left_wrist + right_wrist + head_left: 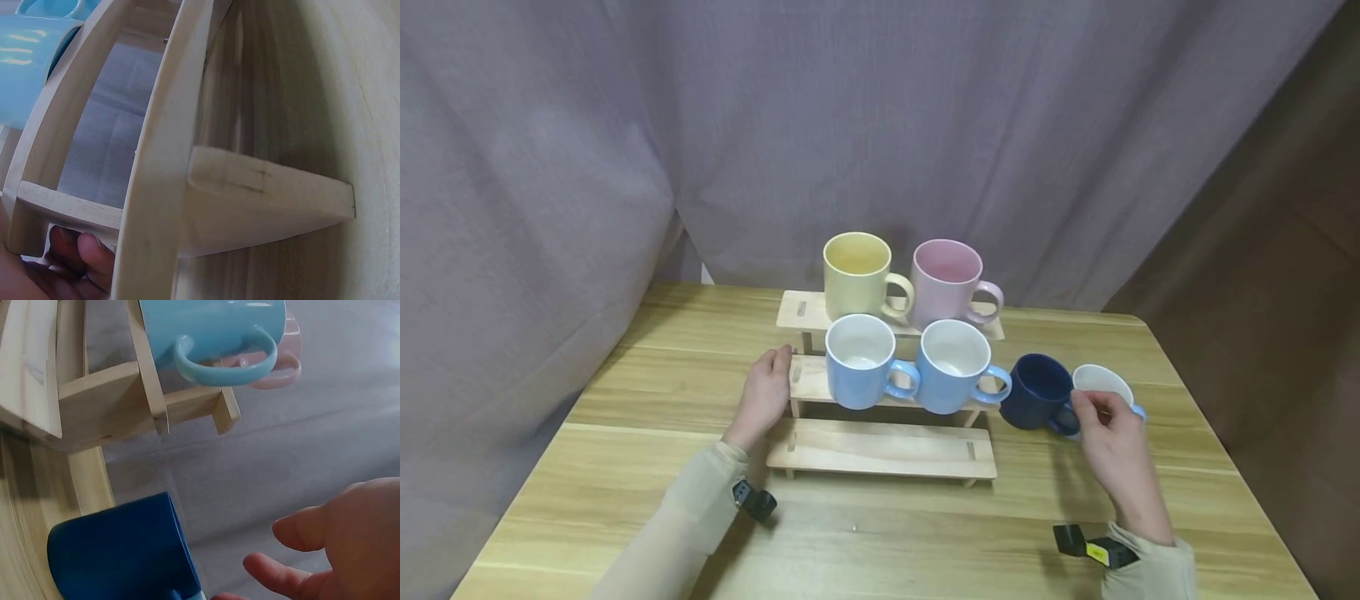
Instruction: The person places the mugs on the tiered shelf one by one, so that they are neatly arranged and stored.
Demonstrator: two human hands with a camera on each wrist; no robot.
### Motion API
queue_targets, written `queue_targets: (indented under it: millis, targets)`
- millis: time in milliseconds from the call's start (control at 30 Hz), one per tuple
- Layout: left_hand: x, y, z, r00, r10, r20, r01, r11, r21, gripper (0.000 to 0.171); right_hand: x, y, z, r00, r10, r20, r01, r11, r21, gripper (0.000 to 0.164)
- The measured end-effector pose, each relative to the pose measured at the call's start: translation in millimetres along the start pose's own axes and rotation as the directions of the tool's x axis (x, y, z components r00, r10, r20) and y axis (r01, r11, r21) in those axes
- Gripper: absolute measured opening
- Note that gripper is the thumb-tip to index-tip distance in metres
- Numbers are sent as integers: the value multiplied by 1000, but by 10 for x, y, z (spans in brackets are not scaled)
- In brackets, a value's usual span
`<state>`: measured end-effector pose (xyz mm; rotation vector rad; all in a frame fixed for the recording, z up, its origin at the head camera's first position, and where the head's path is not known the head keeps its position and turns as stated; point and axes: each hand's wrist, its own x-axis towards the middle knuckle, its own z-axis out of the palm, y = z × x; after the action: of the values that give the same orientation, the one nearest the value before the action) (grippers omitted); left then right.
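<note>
At the left end of a three-step wooden rack (880, 446), my left hand (765, 392) grips the middle step, with fingers (97, 259) curled in under its side piece. My right hand (1112, 437) is above the handle of a navy blue mug (1037, 392); in the right wrist view its thumb and fingers (287, 575) are apart with nothing between them. A light blue mug with a white inside (1102, 383) stands right of the navy one, partly hidden behind that hand. On the middle step sit two light blue mugs, a left one (859, 371) and a right one (951, 375).
The top step holds a yellow mug (855, 279) and a pink mug (946, 283), handles to the right. The rack stands on a wooden table (685, 400). Grey curtain (820, 125) hangs behind the table and along its left side, with brown cloth (1277, 333) on the right.
</note>
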<state>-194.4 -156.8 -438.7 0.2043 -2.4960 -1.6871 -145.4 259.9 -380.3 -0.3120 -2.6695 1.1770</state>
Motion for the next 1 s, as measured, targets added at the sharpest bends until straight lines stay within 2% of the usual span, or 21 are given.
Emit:
queue_targets:
  millis: [133, 267, 467, 667, 867, 1000]
  targets:
    - [1, -8, 0, 1000, 6, -9, -6, 1000, 9, 48, 3, 45, -21, 1000, 14, 1, -13, 999, -35, 51]
    - [0, -13, -1, 1000, 1, 10, -1, 1000, -3, 47, -2, 96, -29, 999, 33, -7, -33, 998, -47, 52]
    - [1, -9, 2, 1000, 0, 6, 0, 1000, -16, 43, -11, 176, 2, 997, 44, -65, -48, 997, -59, 50]
    - [3, -11, -2, 1000, 2, -10, -2, 1000, 2, 45, -9, 228, 45, 995, 20, -103, -27, 997, -71, 46]
    - [6, -14, -1, 1000, -7, 0, 7, 1000, -13, 46, -17, 242, 74, 996, 30, -86, -38, 995, -90, 45]
    - [2, -1, -3, 1000, -5, 2, 5, 1000, -24, 46, -15, 244, 88, 999, 28, -46, -32, 996, -89, 48]
